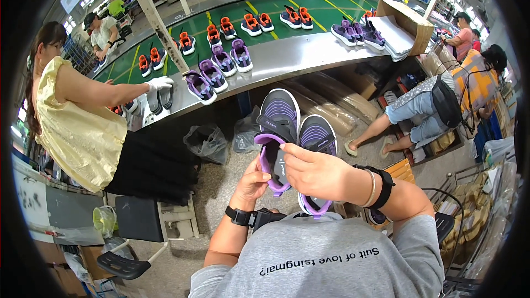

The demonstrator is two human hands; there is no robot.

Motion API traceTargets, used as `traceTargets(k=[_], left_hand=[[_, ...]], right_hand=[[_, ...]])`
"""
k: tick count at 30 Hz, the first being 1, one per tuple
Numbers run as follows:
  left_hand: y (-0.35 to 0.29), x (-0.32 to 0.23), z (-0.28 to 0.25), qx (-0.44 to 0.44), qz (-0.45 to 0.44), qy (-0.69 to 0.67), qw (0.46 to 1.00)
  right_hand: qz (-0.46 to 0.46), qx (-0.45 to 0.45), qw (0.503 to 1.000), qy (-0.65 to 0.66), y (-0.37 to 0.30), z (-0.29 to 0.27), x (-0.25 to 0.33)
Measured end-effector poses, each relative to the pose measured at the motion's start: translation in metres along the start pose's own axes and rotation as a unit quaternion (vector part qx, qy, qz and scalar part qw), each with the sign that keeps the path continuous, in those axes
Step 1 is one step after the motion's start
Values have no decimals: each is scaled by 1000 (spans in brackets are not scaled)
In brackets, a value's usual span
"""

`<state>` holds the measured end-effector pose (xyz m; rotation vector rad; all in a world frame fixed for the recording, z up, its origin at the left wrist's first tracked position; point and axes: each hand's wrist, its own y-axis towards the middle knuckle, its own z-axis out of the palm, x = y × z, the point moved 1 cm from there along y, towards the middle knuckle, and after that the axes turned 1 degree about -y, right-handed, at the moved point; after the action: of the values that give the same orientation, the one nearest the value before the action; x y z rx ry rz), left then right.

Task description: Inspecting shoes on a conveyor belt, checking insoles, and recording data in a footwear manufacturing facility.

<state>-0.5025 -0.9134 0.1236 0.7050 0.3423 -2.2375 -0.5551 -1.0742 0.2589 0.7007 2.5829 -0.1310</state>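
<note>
A dark grey sneaker (280,111) with purple stripes and a purple collar points away from me in front of my chest. My left hand (253,182) grips its collar from the left, thumb on the inner edge. The fingers of my right hand (312,172) pinch the opposite collar edge near the strap. A grey insole (280,166) shows inside the opening. Close on the right lies the matching sneaker (318,132), its middle hidden under my right hand; what supports it cannot be made out.
Ahead runs a green conveyor belt (182,25) with a metal edge (287,58) bearing purple and orange shoes. A cardboard box (418,27) stands on it at right. A person in yellow (77,121) works at left; another person (441,105) bends at right. Plastic bags (207,142) hang below the edge.
</note>
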Motion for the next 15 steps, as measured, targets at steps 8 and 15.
traceTargets(k=[8, 15], left_hand=[[7, -5, -9, -2, -21, 2, 1000], [24, 32, -38, -103, -142, -4, 985]], right_hand=[[38, -20, 999, 16, 4, -1, -4], [276, -43, 955, 101, -39, 85, 23]])
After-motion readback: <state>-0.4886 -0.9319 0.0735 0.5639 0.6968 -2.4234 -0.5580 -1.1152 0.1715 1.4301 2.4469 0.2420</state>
